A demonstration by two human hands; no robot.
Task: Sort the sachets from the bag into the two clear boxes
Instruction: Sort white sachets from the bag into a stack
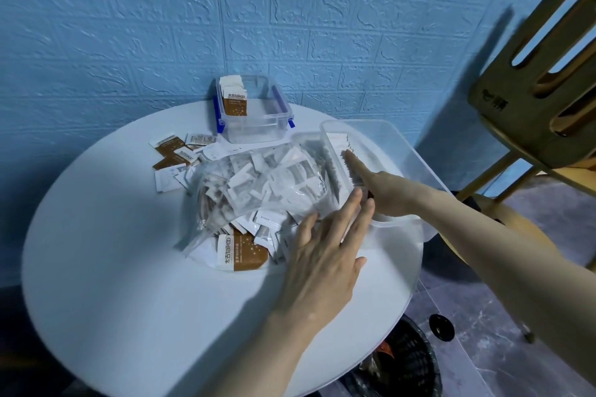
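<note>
A clear plastic bag (258, 184) stuffed with white and brown sachets lies in the middle of the round white table (129, 284). Spilled sachets lie at its front, one of them a brown-and-white sachet (242, 251). At the back stands a small clear box (254, 129) with blue clips, and brown sachets stand in its left end. To the right is a large clear box (419, 158) with white sachets inside. My right hand (387, 187) reaches into it with its fingers straight. My left hand (322, 255) hovers with spread fingers over the sachets at the bag's right edge, beside the big box.
Loose sachets (177, 151) lie scattered at the back left of the table. A wooden chair (541, 90) stands to the right. A dark mesh bin (403, 364) sits on the floor below the table's front right edge. The blue wall is close behind.
</note>
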